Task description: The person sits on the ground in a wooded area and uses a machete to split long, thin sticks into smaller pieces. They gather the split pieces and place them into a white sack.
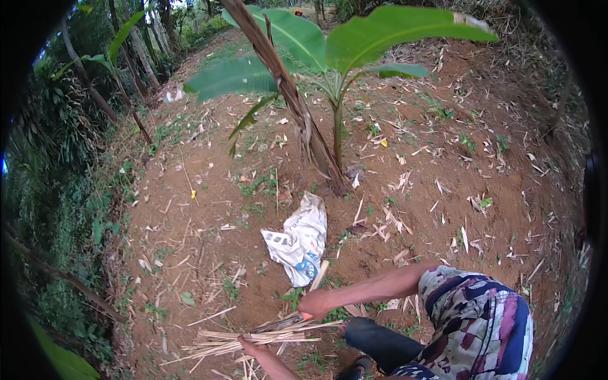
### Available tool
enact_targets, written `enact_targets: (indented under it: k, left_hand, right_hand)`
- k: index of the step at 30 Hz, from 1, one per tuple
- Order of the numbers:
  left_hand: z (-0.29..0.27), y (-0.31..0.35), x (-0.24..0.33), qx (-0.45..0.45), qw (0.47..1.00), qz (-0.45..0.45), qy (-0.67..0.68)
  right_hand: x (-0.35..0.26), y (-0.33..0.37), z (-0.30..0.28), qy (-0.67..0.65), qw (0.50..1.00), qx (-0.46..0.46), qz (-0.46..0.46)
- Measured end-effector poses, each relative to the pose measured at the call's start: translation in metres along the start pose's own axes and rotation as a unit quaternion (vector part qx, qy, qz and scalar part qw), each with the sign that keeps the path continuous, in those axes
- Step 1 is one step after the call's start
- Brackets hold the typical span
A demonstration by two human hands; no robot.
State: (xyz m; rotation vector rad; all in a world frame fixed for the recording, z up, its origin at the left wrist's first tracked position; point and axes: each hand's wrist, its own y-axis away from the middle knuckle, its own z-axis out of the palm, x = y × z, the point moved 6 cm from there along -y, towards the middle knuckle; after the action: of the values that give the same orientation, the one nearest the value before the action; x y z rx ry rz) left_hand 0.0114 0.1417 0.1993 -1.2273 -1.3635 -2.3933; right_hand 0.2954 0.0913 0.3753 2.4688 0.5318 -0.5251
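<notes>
My right hand (315,304) is closed around the orange handle of a knife (305,315). Its dark blade seems to reach left over a loose bundle of thin, pale split sticks (212,345), though sticks partly hide it. My left hand (253,348) grips sticks near the middle of that bundle; its lower fingers are hidden. The sticks fan out to both sides of it, low above the ground. Just beyond my right hand, a thicker pale length of split wood (320,276) slants up toward a crumpled white sack (297,237).
A young banana plant (337,130) rises ahead, with a dry brown trunk (288,92) leaning left beside it. Brown soil (443,209) carries scattered chips and dry leaves. Dense green growth (63,209) borders the left. My bent leg in a dark boot (380,342) is at lower right.
</notes>
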Motion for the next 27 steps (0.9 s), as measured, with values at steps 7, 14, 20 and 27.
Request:
enact_targets:
  k: [7, 14, 20, 27]
  left_hand:
    - [0.11, 0.119, 0.101, -0.085, 0.996, -0.031, 0.019]
    - [0.216, 0.077, 0.124, -0.224, 0.963, -0.135, 0.069]
    - [0.305, 0.063, 0.181, -0.221, 0.967, -0.124, 0.033]
    - [0.435, 0.017, 0.238, -0.327, 0.913, -0.23, 0.079]
  right_hand:
    - [-0.047, 0.076, -0.145, -0.017, 0.998, 0.022, 0.052]
    - [-0.067, 0.078, -0.229, -0.025, 0.986, 0.066, 0.149]
    - [-0.09, 0.022, -0.268, -0.015, 0.971, 0.122, 0.206]
    - [-0.129, -0.029, -0.377, -0.017, 0.941, 0.2, 0.271]
